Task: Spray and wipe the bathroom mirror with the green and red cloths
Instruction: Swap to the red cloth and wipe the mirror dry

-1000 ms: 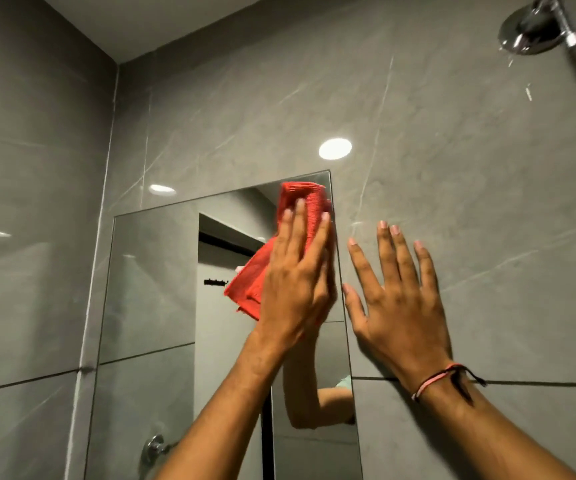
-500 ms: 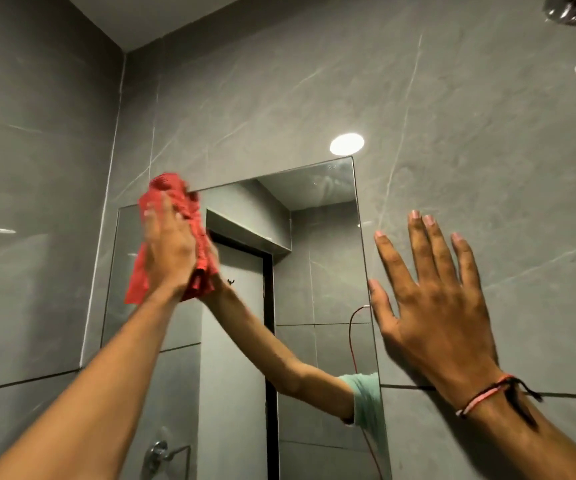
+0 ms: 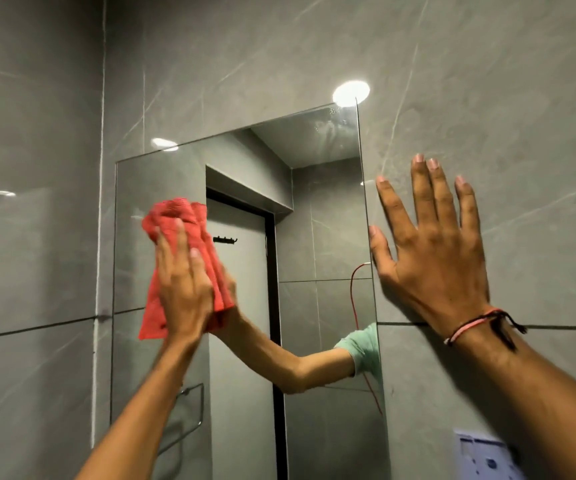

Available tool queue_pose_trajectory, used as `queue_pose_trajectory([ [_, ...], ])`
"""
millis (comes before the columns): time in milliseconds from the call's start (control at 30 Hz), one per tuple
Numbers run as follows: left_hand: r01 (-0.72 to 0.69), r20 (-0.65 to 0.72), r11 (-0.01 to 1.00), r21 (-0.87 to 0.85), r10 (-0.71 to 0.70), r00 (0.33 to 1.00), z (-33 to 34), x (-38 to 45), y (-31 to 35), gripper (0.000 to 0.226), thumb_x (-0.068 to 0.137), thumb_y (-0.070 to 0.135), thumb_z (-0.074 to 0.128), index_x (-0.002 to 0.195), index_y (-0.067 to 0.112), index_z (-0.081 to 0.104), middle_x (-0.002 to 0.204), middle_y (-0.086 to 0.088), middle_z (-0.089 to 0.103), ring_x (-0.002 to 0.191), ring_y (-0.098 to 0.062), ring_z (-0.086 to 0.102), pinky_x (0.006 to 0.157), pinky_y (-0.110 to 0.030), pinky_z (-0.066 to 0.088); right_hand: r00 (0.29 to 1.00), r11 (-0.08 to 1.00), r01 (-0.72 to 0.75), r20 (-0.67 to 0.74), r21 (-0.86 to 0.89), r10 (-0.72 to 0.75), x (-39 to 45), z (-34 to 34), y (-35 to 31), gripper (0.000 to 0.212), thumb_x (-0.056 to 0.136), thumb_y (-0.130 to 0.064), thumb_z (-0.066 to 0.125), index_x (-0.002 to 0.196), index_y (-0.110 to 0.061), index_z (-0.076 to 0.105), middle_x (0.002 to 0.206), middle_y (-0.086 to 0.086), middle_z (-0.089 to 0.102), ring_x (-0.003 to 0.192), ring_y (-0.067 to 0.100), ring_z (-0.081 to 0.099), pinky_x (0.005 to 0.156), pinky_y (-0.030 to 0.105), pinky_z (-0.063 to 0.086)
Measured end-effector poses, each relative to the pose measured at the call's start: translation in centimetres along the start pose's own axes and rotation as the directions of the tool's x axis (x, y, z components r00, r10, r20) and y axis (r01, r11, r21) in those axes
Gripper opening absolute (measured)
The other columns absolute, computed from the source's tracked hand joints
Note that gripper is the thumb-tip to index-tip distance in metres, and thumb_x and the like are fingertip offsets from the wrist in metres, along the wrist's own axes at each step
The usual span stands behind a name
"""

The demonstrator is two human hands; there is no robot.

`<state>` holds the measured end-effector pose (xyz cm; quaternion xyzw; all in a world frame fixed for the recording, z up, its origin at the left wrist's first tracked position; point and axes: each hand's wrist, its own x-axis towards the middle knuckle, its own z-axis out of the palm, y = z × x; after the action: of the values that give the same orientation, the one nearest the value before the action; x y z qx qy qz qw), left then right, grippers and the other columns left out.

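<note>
A tall frameless mirror (image 3: 317, 209) hangs on the grey tiled wall. My left hand (image 3: 184, 289) presses a bunched red cloth (image 3: 175, 220) flat against the mirror's left half, at mid height. My right hand (image 3: 432, 251) lies open and flat on the tile just right of the mirror's right edge, fingers spread, with a thread bracelet (image 3: 480, 323) on the wrist. Droplets or smears show near the mirror's top right corner (image 3: 331, 124). No green cloth or spray bottle is in view.
Grey tiled walls meet in a corner (image 3: 101, 168) left of the mirror. The mirror reflects a door, hooks, a red cord and my arm. A pale blue-white object (image 3: 484, 457) sits low at the right.
My left hand with the red cloth swept from the mirror's top right to its upper left, then came down and slightly right. The right hand stayed flat on the wall.
</note>
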<state>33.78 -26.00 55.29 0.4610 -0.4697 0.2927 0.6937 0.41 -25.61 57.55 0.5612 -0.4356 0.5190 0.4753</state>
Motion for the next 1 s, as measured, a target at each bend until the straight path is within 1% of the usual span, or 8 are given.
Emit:
queue_pose_trajectory([
  [133,-0.225,0.168,0.973,-0.057,0.231,0.958,1.6,-7.7,6.5,0.057,0.106,0.036,0.027,0.162,0.033,0.015,0.172,-0.002,0.0,0.159,-0.021,0.004,0.129,-0.047,0.013,1.0,1.0,0.013,0.026,-0.001,-0.013,0.2,-0.5,0.2,0.072,0.102,-0.055,0.026,0.167,-0.027,0.01,0.176,0.017,0.001,0.164,0.032,0.002,0.13,0.059,0.01],
  [233,-0.356,0.263,0.933,-0.046,0.355,0.897,3.6,-11.7,11.4,0.058,0.107,0.039,0.026,0.163,0.031,0.01,0.173,-0.007,-0.004,0.16,-0.021,-0.003,0.129,-0.043,0.008,0.998,0.999,0.05,0.045,-0.01,-0.05,0.0,-0.5,0.6,0.072,0.103,-0.056,0.026,0.167,-0.027,0.008,0.176,0.017,-0.001,0.164,0.032,0.0,0.131,0.058,0.01],
  [367,-0.343,0.245,0.938,0.043,0.323,0.914,5.3,-10.5,15.4,0.06,0.108,0.039,0.028,0.163,0.031,0.005,0.172,-0.012,-0.004,0.16,-0.024,-0.004,0.128,-0.042,0.007,0.991,0.993,0.115,0.069,-0.025,-0.113,-0.7,-0.4,1.8,0.072,0.103,-0.057,0.024,0.167,-0.026,0.01,0.176,0.015,0.002,0.164,0.031,0.004,0.131,0.057,0.012],
  [533,-0.381,0.245,0.921,0.086,0.351,0.904,4.8,-6.8,14.7,0.058,0.109,0.043,0.026,0.162,0.035,0.005,0.172,-0.016,0.004,0.16,-0.026,0.004,0.129,-0.044,0.011,0.994,0.995,0.096,0.053,-0.011,-0.095,-0.9,-0.6,1.6,0.072,0.102,-0.055,0.027,0.167,-0.026,0.011,0.176,0.014,0.002,0.164,0.03,0.003,0.131,0.056,0.01],
  [667,-0.23,0.174,0.968,0.102,0.21,0.962,3.2,-2.2,9.6,0.058,0.106,0.052,0.019,0.162,0.036,0.01,0.172,-0.015,0.007,0.159,-0.028,0.009,0.128,-0.05,0.016,0.993,0.994,0.106,0.056,0.0,-0.106,-1.0,-0.4,1.9,0.074,0.102,-0.056,0.027,0.167,-0.026,0.011,0.176,0.014,0.002,0.164,0.03,0.004,0.131,0.057,0.012],
  [833,0.17,0.038,0.98,0.099,-0.175,0.984,-0.5,0.3,-1.9,0.056,0.106,0.049,0.026,0.16,0.041,0.011,0.171,-0.016,0.008,0.15,-0.041,0.033,0.109,-0.058,0.046,0.995,0.995,0.098,0.037,-0.004,-0.098,-1.1,-0.5,1.7,0.073,0.102,-0.055,0.027,0.167,-0.026,0.011,0.176,0.014,0.003,0.164,0.03,0.004,0.131,0.056,0.012],
  [900,0.307,-0.011,0.948,0.085,-0.307,0.952,-2.0,-1.8,-5.9,0.056,0.107,0.047,0.024,0.16,0.04,0.01,0.171,-0.016,0.007,0.15,-0.045,0.031,0.11,-0.062,0.044,0.995,0.995,0.097,0.024,-0.004,-0.097,-1.2,-0.4,1.6,0.072,0.102,-0.055,0.026,0.167,-0.026,0.011,0.176,0.014,0.004,0.164,0.03,0.005,0.131,0.057,0.012],
  [1000,0.445,-0.106,0.894,0.052,-0.439,0.892,-3.5,-6.9,-9.6,0.055,0.109,0.041,0.025,0.162,0.03,0.014,0.169,-0.021,0.016,0.155,-0.041,0.02,0.122,-0.056,0.028,0.995,0.995,0.095,0.01,-0.004,-0.095,-1.3,-0.3,1.6,0.071,0.102,-0.054,0.025,0.167,-0.027,0.011,0.176,0.014,0.004,0.164,0.03,0.006,0.131,0.056,0.012],
])
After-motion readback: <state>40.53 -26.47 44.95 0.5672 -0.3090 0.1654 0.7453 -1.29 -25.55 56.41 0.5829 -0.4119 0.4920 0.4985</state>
